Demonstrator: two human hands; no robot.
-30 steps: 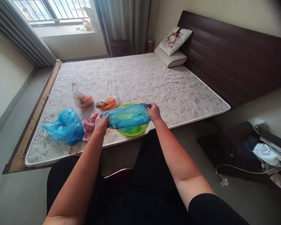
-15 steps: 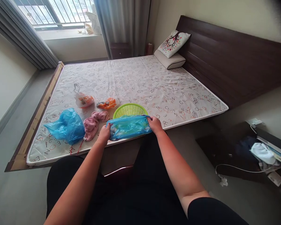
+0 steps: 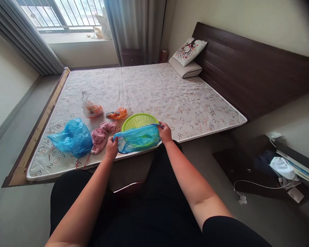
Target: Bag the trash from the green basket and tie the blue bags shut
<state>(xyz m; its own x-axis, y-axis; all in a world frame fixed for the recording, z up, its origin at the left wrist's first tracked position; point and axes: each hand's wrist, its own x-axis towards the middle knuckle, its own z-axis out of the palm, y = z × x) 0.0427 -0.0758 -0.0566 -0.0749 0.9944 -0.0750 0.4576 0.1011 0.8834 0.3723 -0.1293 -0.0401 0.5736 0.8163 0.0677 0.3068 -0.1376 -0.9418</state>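
A translucent blue plastic bag (image 3: 139,139) is stretched flat between my two hands, over the near side of a green plastic basket (image 3: 141,119). My left hand (image 3: 112,146) pinches the bag's left end. Its right corner is gripped by my right hand (image 3: 164,132). Part of the basket shows dimly through the film. Close to my left hand lies a bunched pink cloth (image 3: 101,135), with another blue plastic bag (image 3: 76,137) crumpled to its left. Behind them rest an orange plastic bag (image 3: 119,113) and a tied clear bag with orange print (image 3: 92,109).
Everything lies on a letter-patterned mattress (image 3: 144,85). At its far right sit a tree-print cushion (image 3: 189,50) and a pillow (image 3: 185,69) against the dark headboard (image 3: 234,61). A dark cabinet (image 3: 237,171) with a cable and a white cloth (image 3: 282,167) stands at right.
Both hands have shifted slightly left with the blue bag still stretched between them. The bag tilts a little more, right end higher, and the view has turned slightly.
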